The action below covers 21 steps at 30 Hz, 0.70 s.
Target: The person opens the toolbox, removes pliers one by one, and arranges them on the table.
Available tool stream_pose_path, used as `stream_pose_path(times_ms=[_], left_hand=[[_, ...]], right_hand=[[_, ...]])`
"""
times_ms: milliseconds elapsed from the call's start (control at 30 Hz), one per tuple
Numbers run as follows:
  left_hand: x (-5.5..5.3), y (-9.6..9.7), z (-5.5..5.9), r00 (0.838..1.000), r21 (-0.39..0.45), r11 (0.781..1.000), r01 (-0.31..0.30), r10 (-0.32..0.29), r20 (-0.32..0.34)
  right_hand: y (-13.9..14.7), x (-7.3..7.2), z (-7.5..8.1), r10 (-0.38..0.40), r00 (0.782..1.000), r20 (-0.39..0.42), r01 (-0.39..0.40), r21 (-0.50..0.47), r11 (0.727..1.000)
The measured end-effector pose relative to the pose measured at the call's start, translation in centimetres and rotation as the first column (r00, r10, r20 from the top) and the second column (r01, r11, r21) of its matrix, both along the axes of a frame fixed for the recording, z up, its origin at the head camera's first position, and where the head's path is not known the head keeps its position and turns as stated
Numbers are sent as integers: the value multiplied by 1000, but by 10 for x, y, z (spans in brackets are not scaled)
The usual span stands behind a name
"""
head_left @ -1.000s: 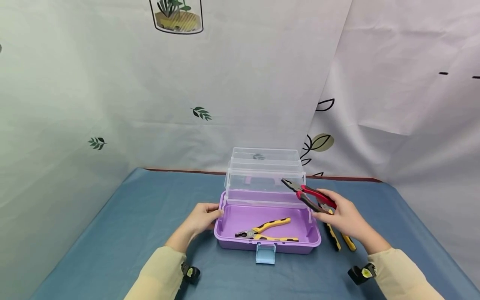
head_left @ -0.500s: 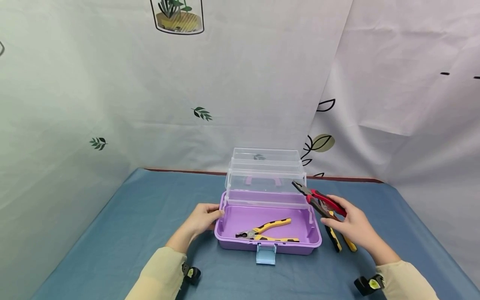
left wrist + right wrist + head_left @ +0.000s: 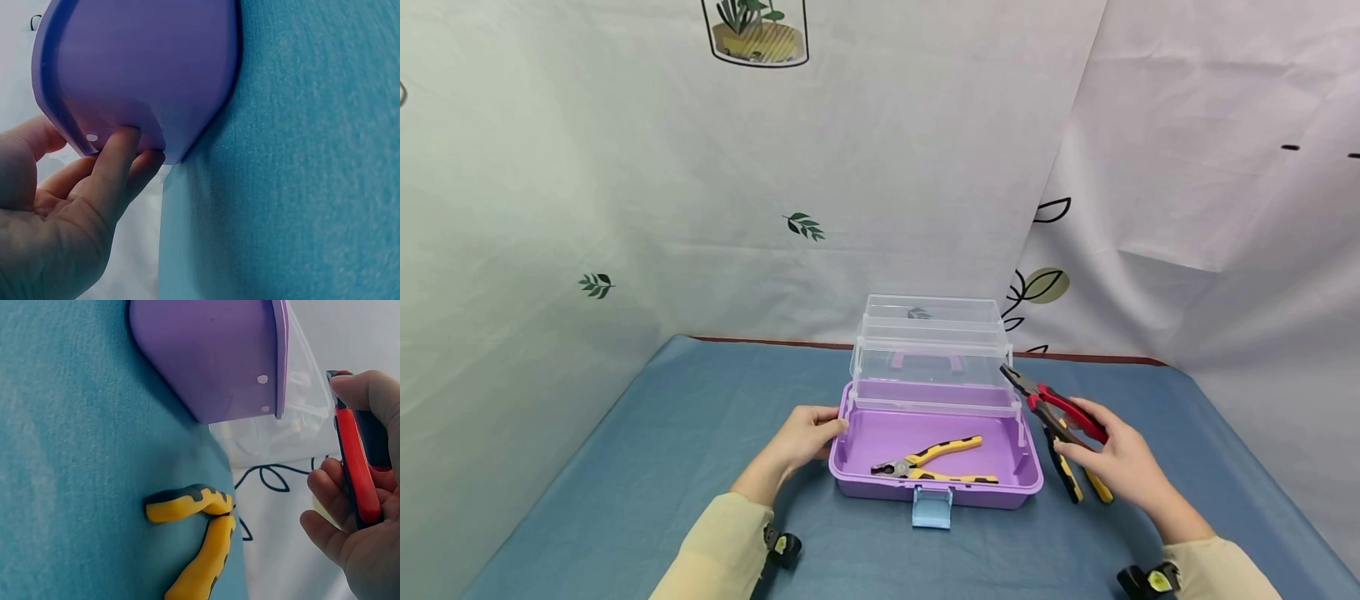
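A purple toolbox (image 3: 868, 433) stands on the table with its clear lid (image 3: 932, 333) raised. My left hand (image 3: 797, 440) grips the box's left rim, thumb on the edge; in the left wrist view its fingers press the outer wall. Inside the box lies a pair of yellow-and-black pliers (image 3: 951, 447), handles spread. My right hand (image 3: 1123, 458) holds red-and-black pliers (image 3: 1078, 418) above the table, right of the box, with their nose pointing up and left. Beneath them lies another yellow-and-black pair of pliers (image 3: 200, 562), its head hidden in the head view.
A light blue latch (image 3: 932, 508) hangs down at the box's front. Blue cloth (image 3: 700, 417) covers the table, and a patterned white sheet (image 3: 887, 167) hangs behind its far edge.
My right hand has moved to the right with the red-and-black pliers, away from the toolbox. The left hand and the box have stayed where they were.
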<state>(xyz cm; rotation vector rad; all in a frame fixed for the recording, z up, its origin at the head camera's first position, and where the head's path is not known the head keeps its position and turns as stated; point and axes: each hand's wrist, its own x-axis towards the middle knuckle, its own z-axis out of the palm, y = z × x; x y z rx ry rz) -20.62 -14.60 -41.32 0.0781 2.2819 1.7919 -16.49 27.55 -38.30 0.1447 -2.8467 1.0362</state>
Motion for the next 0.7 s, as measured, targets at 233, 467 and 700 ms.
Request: stream_pose_path(times_ms=[233, 467, 700], left_hand=[[0, 0, 0, 1000, 10, 1000, 9, -9, 3], [0, -1, 1, 1000, 3, 1000, 9, -9, 7], [-1, 1, -1, 1000, -23, 1000, -17, 17, 11]], right_hand=[[6, 3, -5, -16, 1000, -7, 16, 13, 1000], [11, 6, -8, -43, 999, 10, 43, 14, 999], [14, 9, -11, -67, 998, 13, 67, 15, 998]])
